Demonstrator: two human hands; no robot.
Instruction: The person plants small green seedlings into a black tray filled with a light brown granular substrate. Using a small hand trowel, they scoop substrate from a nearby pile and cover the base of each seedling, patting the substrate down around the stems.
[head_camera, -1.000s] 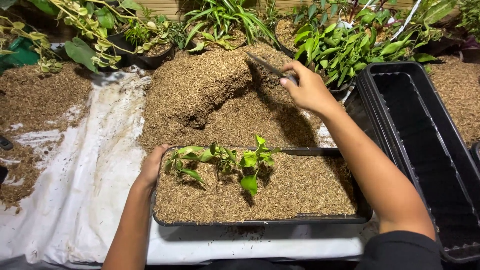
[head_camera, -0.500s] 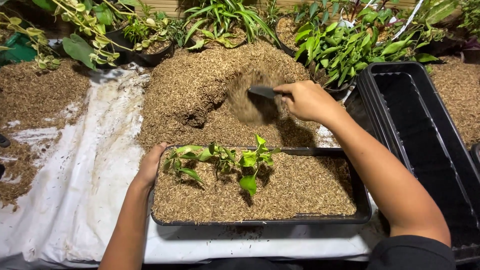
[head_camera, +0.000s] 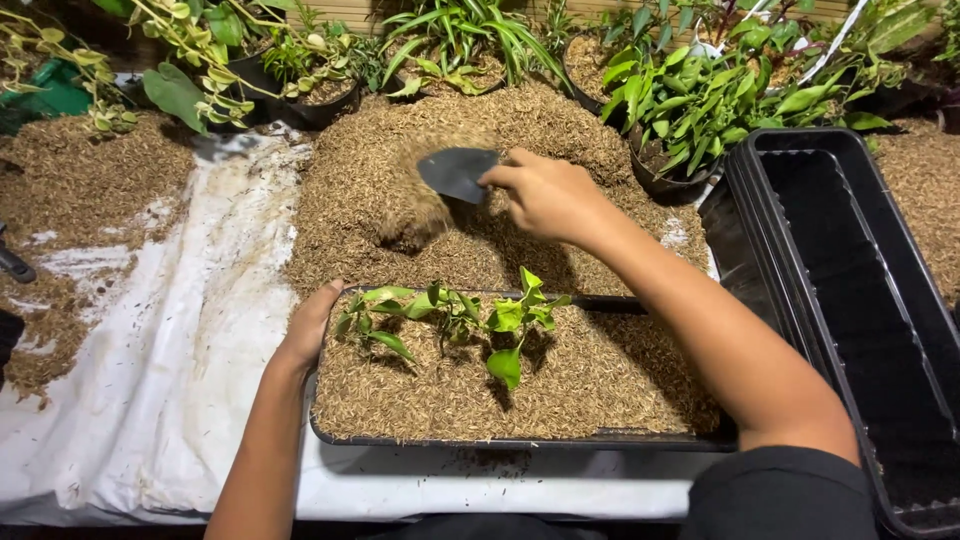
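White sheet (head_camera: 180, 400) covers the work surface, dusted with loose husks on its left part. Big heap of rice husks (head_camera: 400, 200) sits on it at centre, behind the planter. Smaller husk pile (head_camera: 80, 180) at far left. Stacked empty black planters (head_camera: 850, 300) stand to the right, long side running away from the camera, touching nothing the hands hold. Row of potted green plants (head_camera: 700, 90) along the back edge, just behind the heap.

Black rectangular planter (head_camera: 500, 440) lies crosswise right in front of the person, filled nearly to the rim with husks. Small green cuttings (head_camera: 450, 320) stand upright in it, near its back-left part.

Right hand (head_camera: 550, 195) is over the heap, fingers curled tight around the handle of a dark trowel (head_camera: 455, 172); blade points left, tilted, husks blurred around it. Left hand (head_camera: 310, 325) rests on the planter's left end, fingers loosely open and laid against the rim, thumb side up, gripping nothing else. Small dark object (head_camera: 15, 265) at far left edge, too cut off to tell.
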